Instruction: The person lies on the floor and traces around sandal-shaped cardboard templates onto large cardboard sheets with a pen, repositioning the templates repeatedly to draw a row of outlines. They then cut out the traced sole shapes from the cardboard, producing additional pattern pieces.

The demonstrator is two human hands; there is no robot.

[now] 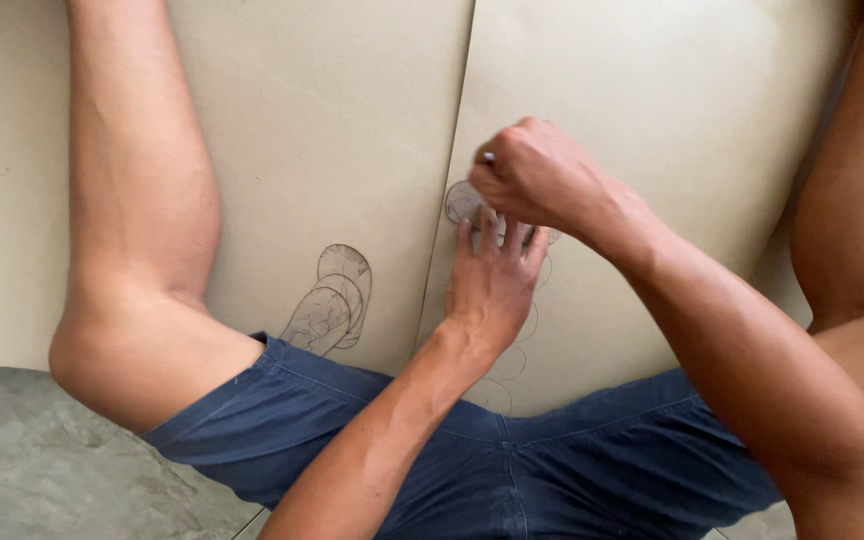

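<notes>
Beige cardboard sheets (332,120) covered grey floor tiles (32,460); left hand (492,285) lay flat, fingers spread, on the cardboard, right hand (537,178) above it fisted around perhaps a pen (488,157).

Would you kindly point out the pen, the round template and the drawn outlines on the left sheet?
pen (489,157), head view, tip end showing from the right fist.
round template (463,203), head view, its uncovered left part.
drawn outlines (334,300), head view, middle of the overlapping shapes.
</notes>
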